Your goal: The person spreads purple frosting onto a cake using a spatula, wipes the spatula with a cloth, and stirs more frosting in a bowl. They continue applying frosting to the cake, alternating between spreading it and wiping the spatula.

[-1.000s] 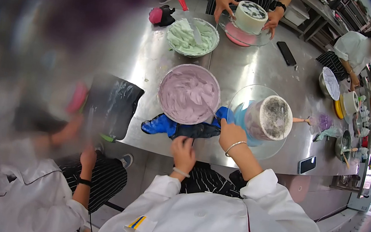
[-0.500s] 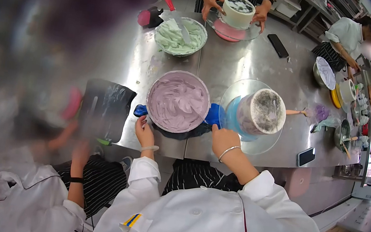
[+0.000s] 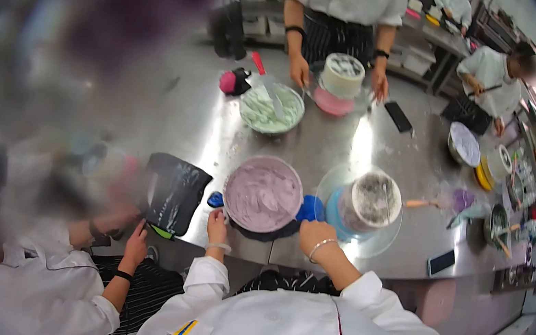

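Observation:
A bowl (image 3: 262, 196) of mauve cream stands near the table's front edge, on a dark cloth. My left hand (image 3: 218, 229) grips its lower left rim with bent fingers. To the bowl's right, my right hand (image 3: 318, 239) is closed; what it holds is too small to make out. Blue material (image 3: 311, 208) lies just above this hand, between the bowl and a clear turntable (image 3: 387, 244). On the turntable, over a blue base, stands a round cake form (image 3: 373, 198) with a grey-smeared top.
Farther back is a bowl of green cream (image 3: 269, 116) with a red-handled spatula. A co-worker stands behind a white cake form (image 3: 342, 76). Phones (image 3: 441, 262) and a piping bag (image 3: 462, 202) lie right. At left, another person's hands are by a black bag (image 3: 175, 194).
My view has tilted up, so the table sits lower in it. The co-worker opposite has taken their hands off the cake form's sides. My hands stay by the mauve bowl.

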### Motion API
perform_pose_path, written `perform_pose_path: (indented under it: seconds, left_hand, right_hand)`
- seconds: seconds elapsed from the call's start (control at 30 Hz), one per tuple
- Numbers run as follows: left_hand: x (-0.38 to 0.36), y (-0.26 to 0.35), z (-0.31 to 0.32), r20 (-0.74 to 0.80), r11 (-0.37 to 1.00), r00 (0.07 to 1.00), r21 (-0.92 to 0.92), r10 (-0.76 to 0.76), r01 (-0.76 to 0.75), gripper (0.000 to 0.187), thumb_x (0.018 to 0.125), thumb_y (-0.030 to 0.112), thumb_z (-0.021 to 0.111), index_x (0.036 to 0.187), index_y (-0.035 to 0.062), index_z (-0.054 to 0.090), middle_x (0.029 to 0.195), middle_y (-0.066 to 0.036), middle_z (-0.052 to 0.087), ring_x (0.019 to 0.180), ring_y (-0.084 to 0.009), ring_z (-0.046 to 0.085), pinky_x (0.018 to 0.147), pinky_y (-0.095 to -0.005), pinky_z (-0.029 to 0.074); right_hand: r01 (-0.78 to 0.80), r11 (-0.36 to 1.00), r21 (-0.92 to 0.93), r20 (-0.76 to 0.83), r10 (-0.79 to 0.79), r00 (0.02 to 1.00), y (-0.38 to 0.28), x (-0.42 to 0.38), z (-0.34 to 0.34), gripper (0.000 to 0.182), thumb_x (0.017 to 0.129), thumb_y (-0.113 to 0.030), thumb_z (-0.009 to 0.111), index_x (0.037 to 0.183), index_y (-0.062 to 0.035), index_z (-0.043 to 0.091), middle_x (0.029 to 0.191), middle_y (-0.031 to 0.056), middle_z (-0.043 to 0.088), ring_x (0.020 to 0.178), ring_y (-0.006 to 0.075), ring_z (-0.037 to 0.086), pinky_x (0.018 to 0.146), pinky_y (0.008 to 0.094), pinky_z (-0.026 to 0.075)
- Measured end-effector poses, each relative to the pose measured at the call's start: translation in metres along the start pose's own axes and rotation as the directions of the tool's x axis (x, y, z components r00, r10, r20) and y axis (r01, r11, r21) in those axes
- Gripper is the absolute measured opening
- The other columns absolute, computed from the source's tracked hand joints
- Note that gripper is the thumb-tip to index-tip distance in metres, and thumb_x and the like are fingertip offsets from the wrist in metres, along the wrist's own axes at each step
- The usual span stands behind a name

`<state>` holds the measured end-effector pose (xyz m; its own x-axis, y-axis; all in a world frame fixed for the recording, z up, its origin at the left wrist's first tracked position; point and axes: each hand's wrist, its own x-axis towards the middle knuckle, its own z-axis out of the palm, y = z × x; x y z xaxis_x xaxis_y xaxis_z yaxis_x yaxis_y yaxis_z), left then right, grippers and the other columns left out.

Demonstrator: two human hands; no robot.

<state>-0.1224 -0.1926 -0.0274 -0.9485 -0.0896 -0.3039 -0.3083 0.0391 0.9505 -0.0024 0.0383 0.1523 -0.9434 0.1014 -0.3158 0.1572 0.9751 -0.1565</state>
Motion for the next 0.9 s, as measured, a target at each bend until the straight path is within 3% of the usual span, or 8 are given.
perform_pose_path:
  seconds: [0.17,0.37,0.43,0.5,0.57,0.63,0.83,0.9]
  left_hand:
    - [-0.023,0.027,0.004,-0.114,0.943,0.940,0.124,0.321,-0.307,0.023,0.076,0.007,0.050,0.099,0.0016,0.048,0.086,-0.009,0.054,0.076,-0.0175,0.053,0.069,-0.0286,0.044]
    - [-0.108,0.196,-0.014,0.252,0.712,0.757,-0.599,0.603,-0.367,0.009,0.083,0.003,0.046,0.088,0.0057,0.039,0.089,-0.009,0.051,0.080,-0.0153,0.051,0.069,-0.0257,0.042]
    - [-0.150,0.261,-0.029,0.280,0.475,0.447,-0.773,0.850,-0.420,0.004,0.083,0.004,0.042,0.084,0.0059,0.039,0.086,-0.010,0.050,0.077,-0.0160,0.049,0.063,-0.0268,0.039]
    - [-0.202,0.315,-0.040,0.182,0.255,0.222,-0.895,0.958,-0.365,0.005,0.081,0.008,0.042,0.077,0.0067,0.040,0.076,-0.009,0.047,0.063,-0.0170,0.046,0.054,-0.0273,0.034]
    - [-0.230,0.357,-0.050,0.181,0.124,-0.316,-0.974,0.932,-0.191,0.011,0.076,0.014,0.045,0.066,0.0103,0.041,0.063,-0.004,0.041,0.047,-0.0166,0.037,0.045,-0.0271,0.028]
    - [-0.264,0.388,-0.050,0.160,0.152,-0.622,-0.986,0.767,-0.067,0.015,0.083,0.017,0.040,0.078,0.0063,0.048,0.075,-0.012,0.050,0.059,-0.0234,0.048,0.049,-0.0340,0.036]
    - [-0.309,0.396,-0.029,0.170,0.208,-0.539,-0.978,0.825,0.011,0.033,0.092,0.023,0.032,0.074,0.0035,0.051,0.073,-0.009,0.050,0.055,-0.0190,0.048,0.043,-0.0252,0.034]
    - [-0.316,0.384,-0.028,0.148,0.126,-0.389,-0.989,0.909,-0.082,0.033,0.091,0.024,0.032,0.073,0.0043,0.052,0.073,-0.009,0.050,0.057,-0.0186,0.050,0.043,-0.0239,0.034]
  right_hand:
    - [0.047,0.996,0.077,0.019,-0.048,0.999,0.007,0.028,0.033,0.027,0.078,-0.024,0.048,0.098,-0.0058,0.051,0.083,0.0191,0.060,0.077,0.0367,0.058,0.068,0.0448,0.046]
    - [0.275,0.938,0.209,0.064,-0.294,0.954,0.038,0.043,0.082,0.067,0.067,-0.025,0.063,0.121,-0.0006,0.033,0.100,0.0273,0.050,0.089,0.0411,0.052,0.078,0.0440,0.043]
    - [0.331,0.862,0.384,-0.132,-0.303,0.944,0.047,0.045,0.098,0.080,0.065,-0.014,0.065,0.131,-0.0169,0.021,0.119,0.0335,0.032,0.108,0.0480,0.035,0.089,0.0460,0.034]
    - [0.363,0.871,0.330,-0.203,-0.311,0.929,0.037,0.031,0.069,0.069,0.066,-0.025,0.066,0.121,0.0007,0.034,0.114,0.0289,0.039,0.099,0.0420,0.045,0.083,0.0427,0.040]
    - [0.381,0.903,0.200,-0.320,-0.307,0.896,0.036,0.030,0.067,0.068,0.065,-0.025,0.067,0.120,0.0007,0.037,0.122,0.0268,0.029,0.106,0.0433,0.037,0.088,0.0426,0.035]
    - [0.384,0.899,0.210,-0.352,-0.297,0.888,0.028,0.018,0.049,0.062,0.066,-0.022,0.066,0.118,0.0006,0.040,0.122,0.0255,0.031,0.106,0.0443,0.035,0.089,0.0441,0.033]
    - [0.326,0.911,0.252,-0.405,-0.206,0.891,0.042,0.000,0.047,0.031,0.071,-0.007,0.055,0.100,0.0050,0.052,0.113,0.0226,0.043,0.099,0.0369,0.045,0.084,0.0414,0.036]
    - [0.303,0.923,0.238,-0.398,-0.192,0.897,0.052,-0.004,0.061,0.021,0.073,-0.005,0.051,0.091,0.0048,0.056,0.108,0.0228,0.047,0.097,0.0367,0.047,0.083,0.0411,0.038]
